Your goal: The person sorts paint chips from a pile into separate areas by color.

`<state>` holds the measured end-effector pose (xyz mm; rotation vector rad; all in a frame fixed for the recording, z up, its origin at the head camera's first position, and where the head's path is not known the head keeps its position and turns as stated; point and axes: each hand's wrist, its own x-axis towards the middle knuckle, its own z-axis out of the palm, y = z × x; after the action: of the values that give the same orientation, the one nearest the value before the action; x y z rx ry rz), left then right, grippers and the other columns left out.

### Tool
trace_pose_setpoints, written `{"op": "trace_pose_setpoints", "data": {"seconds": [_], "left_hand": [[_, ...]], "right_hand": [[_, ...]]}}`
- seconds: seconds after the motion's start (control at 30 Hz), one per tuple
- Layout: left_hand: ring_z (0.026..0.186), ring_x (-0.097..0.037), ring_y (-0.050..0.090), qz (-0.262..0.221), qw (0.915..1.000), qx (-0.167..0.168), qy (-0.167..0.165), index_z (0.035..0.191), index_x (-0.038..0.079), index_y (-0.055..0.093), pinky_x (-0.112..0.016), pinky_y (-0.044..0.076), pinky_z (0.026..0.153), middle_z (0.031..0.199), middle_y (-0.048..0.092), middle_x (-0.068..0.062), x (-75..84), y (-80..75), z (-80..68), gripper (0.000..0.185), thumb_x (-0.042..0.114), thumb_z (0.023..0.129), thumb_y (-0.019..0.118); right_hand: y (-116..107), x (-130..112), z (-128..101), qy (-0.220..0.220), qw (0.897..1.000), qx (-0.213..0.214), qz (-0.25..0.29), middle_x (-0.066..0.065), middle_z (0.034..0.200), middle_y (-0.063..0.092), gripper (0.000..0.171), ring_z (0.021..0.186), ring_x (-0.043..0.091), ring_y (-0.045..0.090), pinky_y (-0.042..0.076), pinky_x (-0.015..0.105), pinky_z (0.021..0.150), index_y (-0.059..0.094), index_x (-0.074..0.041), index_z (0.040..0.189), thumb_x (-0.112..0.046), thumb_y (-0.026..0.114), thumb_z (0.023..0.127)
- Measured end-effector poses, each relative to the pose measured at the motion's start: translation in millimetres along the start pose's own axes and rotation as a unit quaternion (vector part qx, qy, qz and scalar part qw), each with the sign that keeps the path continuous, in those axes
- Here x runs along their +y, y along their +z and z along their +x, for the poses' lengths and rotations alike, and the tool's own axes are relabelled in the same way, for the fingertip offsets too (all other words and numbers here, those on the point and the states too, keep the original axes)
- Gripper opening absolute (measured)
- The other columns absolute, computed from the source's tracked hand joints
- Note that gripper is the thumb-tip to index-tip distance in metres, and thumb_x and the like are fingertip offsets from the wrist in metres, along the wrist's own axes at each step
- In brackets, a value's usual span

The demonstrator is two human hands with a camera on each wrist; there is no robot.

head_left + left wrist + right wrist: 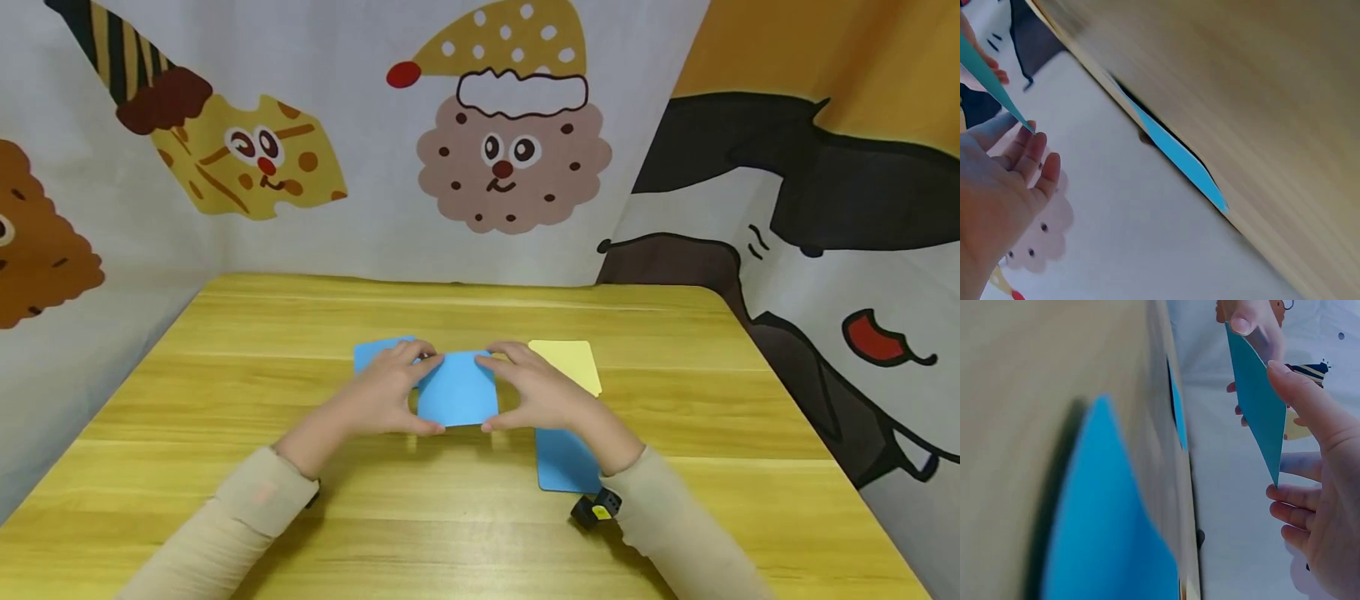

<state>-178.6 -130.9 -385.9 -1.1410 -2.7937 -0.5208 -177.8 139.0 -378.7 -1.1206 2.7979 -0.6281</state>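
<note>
Between both hands is a blue paper card (457,390), held up off the table. The left hand (386,390) pinches its left side, with the thumb at the near corner and fingers at the far one. On the opposite side the right hand (543,392) pinches it the same way. Seen from the right wrist, the card (1257,403) is tilted, and the right hand's fingertips (1274,490) touch its edge. Only a thin slant of the card (991,81) shows in the left wrist view.
Another blue card (373,353) lies partly behind the left hand. A yellow card (566,360) and a further blue card (564,462) lie by the right forearm, which partly covers them. The wooden table (420,525) ends at a cartoon-printed curtain (360,242).
</note>
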Motion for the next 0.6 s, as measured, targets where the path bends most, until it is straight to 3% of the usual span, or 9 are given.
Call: {"op": "trace_pose_setpoints", "data": {"seconds": [0.17, 0.33, 0.6], "left_hand": [[0.123, -0.025, 0.041, 0.012, 0.9999, -0.011, 0.001, 0.138, -0.001, 0.049, -0.049, 0.035, 0.101, 0.132, 0.046, -0.010, 20.2, 7.6, 8.5, 0.099, 0.064, 0.067, 0.074], [0.123, -0.027, 0.042, 0.019, 0.9996, -0.007, 0.017, 0.136, -0.003, 0.051, -0.047, 0.039, 0.096, 0.131, 0.047, -0.012, 38.2, 16.8, 17.1, 0.099, 0.063, 0.066, 0.075], [0.124, -0.026, 0.041, 0.032, 0.9984, -0.032, 0.034, 0.138, -0.001, 0.049, -0.045, 0.039, 0.097, 0.134, 0.046, -0.012, 60.4, 31.7, 28.5, 0.098, 0.066, 0.069, 0.070]], "right_hand": [[-2, 7, -22, 0.005, 1.000, -0.003, -0.013, 0.013, 0.147, 0.034, 0.093, 0.135, 0.033, 0.029, 0.033, 0.051, 0.103, 0.042, -0.011, 0.145, -0.053, 0.079, 0.072], [-5, 14, -43, 0.006, 1.000, 0.004, -0.014, 0.015, 0.146, 0.036, 0.093, 0.133, 0.031, 0.032, 0.037, 0.050, 0.100, 0.043, -0.010, 0.145, -0.051, 0.081, 0.070], [-9, 20, -72, 0.028, 0.999, -0.008, -0.019, 0.014, 0.145, 0.036, 0.094, 0.131, 0.033, 0.034, 0.041, 0.050, 0.096, 0.043, -0.011, 0.145, -0.052, 0.080, 0.070]]}}
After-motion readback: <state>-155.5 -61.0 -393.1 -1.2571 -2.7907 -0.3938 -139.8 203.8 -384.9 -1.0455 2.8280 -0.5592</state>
